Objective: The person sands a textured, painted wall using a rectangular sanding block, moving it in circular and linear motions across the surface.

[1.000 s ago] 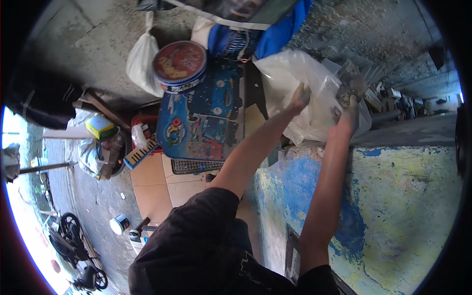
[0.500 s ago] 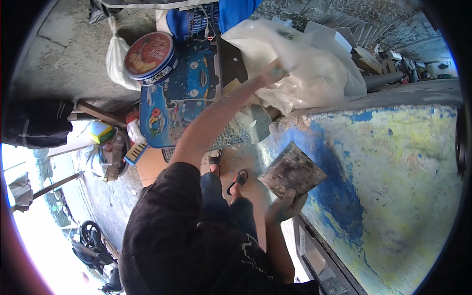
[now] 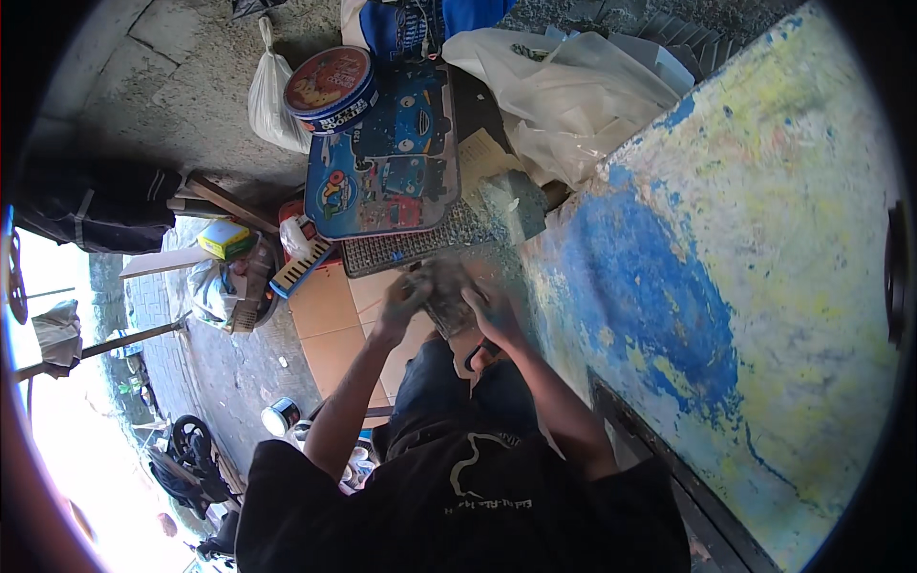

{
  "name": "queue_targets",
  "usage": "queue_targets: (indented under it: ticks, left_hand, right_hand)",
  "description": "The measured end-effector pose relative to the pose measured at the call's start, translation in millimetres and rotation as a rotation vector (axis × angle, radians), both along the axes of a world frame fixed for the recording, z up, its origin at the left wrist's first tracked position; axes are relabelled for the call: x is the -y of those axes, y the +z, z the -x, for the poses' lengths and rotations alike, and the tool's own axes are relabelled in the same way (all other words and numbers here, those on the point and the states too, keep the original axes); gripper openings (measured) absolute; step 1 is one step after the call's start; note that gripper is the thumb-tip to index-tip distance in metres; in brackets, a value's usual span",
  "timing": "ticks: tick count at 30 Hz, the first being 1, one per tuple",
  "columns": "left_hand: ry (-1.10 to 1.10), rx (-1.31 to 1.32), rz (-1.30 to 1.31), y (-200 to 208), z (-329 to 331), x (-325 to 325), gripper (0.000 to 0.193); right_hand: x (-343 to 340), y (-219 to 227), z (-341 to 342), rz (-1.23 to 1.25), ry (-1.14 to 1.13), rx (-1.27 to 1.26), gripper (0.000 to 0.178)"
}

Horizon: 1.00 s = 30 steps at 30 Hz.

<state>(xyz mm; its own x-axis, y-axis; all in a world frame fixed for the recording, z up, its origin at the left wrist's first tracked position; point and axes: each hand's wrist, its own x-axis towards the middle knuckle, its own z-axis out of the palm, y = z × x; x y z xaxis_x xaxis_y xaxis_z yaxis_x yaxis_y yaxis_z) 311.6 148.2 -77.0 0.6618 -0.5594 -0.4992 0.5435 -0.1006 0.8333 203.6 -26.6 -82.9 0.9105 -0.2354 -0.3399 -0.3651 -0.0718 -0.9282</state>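
A dark, mottled slab (image 3: 443, 288), blurred, is up in front of the person's knees, the left hand (image 3: 401, 304) gripping one side, the right hand (image 3: 492, 313) the other. Just beyond lies a gridded mat (image 3: 384, 254); past that, a blue cartoon-printed tabletop (image 3: 382, 186) bears a round cookie tin (image 3: 330, 88). A whitish plastic bag (image 3: 578, 100) slumps to its right.

Patchy blue-and-yellow wall (image 3: 659, 296), tan floor tiles (image 3: 323, 310), glaring light (image 3: 81, 468) leftward

Dark flat piece (image 3: 445, 298) between fingers (image 3: 476, 301)
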Motion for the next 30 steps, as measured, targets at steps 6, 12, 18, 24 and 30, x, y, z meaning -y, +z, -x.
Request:
queue_targets:
  ticks: [6, 12, 18, 24, 30]
  left_hand:
    - [0.338, 0.03, -0.087, -3, 27, -88, 0.029]
    - [0.43, 0.066, -0.294, -10, 53, -157, 0.028]
    - [0.508, 0.105, -0.447, -8, 73, -198, 0.023]
    - [0.344, 0.092, -0.221, -28, 46, -133, 0.02]
    - [0.072, 0.295, 0.021, -5, -12, 38, 0.022]
  right_hand:
    - [63, -96, -52, 0.504, -0.871, -0.162, 0.085]
    - [133, -149, -69, 0.493, -0.707, -0.145, 0.085]
    - [117, -117, -93, 0.778, -0.649, 0.127, 0.078]
    - [158, -123, -106, 0.709, -0.592, -0.167, 0.079]
    - [125, -88, -96, 0.902, -0.572, 0.043, 0.054]
